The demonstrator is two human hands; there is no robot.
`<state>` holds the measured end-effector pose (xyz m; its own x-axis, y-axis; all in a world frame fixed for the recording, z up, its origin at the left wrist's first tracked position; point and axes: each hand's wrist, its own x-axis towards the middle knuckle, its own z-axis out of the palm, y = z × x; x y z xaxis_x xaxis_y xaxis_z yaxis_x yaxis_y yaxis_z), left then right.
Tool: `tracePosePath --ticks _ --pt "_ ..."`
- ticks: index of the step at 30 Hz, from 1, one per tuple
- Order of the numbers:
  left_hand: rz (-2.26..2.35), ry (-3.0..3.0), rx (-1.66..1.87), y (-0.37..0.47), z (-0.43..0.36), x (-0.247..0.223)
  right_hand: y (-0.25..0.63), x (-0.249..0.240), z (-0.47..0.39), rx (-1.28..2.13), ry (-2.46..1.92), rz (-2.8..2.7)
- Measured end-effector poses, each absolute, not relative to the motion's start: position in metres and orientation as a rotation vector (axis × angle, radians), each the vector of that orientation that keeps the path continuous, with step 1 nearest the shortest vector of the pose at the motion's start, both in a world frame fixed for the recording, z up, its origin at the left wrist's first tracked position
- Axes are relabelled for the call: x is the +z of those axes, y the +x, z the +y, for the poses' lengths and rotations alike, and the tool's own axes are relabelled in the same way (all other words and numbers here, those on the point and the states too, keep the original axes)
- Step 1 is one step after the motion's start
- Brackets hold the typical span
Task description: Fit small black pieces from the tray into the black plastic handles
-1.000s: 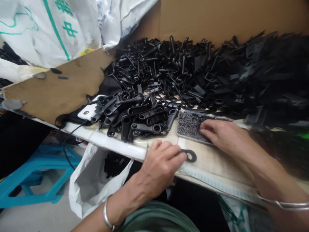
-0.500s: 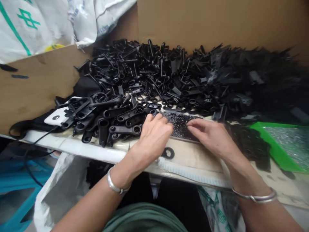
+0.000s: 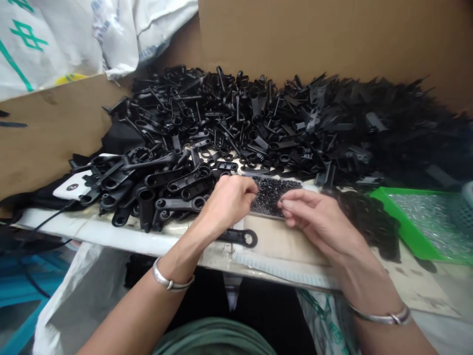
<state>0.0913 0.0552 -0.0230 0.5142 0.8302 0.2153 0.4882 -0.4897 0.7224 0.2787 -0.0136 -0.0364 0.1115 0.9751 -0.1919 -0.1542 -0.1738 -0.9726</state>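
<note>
My left hand (image 3: 229,201) is closed at the left side of a shallow tray (image 3: 269,215) filled with tiny dark parts (image 3: 271,195). Its fingertips are pressed together, and anything between them is hidden. Over the tray's right end, my right hand (image 3: 314,212) pinches thumb and forefinger together; a tiny speck seems to show at the tips, too small to name. Beneath my left wrist, a flat black plastic arm with a ring end (image 3: 250,238) lies near the table's front edge.
Black plastic parts (image 3: 240,108) are heaped along the back against cardboard (image 3: 332,39). Longer black arms (image 3: 181,203) are piled on the left beside a white device (image 3: 72,186) with a cable. At right stand a green tray (image 3: 410,231) of small clear pieces and a dark stack (image 3: 373,224).
The view has shifted slightly right. My left hand has drawn back a little from the tray, uncovering more of the ring-ended arm. My right fingers remain pinched at the tray.
</note>
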Motion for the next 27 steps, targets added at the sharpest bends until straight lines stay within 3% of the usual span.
tracePosePath --ticks 5,10,27 --pt "0.947 1.46 0.971 0.087 0.038 -0.02 0.264 -0.036 -0.019 1.316 -1.216 -0.922" --pt "0.822 1.015 0.963 0.087 0.019 -0.024 0.253 -0.034 -0.03 1.242 -1.212 -0.916" --pt "0.828 0.9 0.888 0.083 -0.001 -0.022 0.238 -0.041 -0.046 1.128 -1.167 -1.03"
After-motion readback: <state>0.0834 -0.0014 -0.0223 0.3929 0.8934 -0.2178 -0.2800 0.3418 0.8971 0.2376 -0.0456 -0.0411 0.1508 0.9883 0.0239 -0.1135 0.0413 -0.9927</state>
